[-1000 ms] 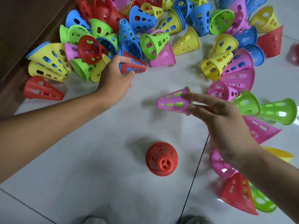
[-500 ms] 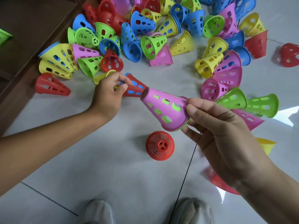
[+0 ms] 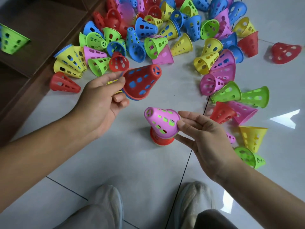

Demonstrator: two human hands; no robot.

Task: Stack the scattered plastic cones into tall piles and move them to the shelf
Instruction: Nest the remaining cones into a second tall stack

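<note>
The pink cone (image 3: 162,122), hovering before, is now being lowered onto the upright red cone (image 3: 162,140), pinched by the right hand (image 3: 204,138); the left hand (image 3: 102,98) is gripping a red-and-blue pair (image 3: 140,81), up-left of the pile, tips pointing right.

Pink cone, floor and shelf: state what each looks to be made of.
Pink cone: seemingly thin moulded plastic, semi-matte, with punched slots showing a green cone nested inside. Floor: likely glazed ceramic tile, glossy; it mirrors window light and has dark grout lines. Shelf: dark brown board, matte, probably wood or laminate; hard to tell which.
</note>
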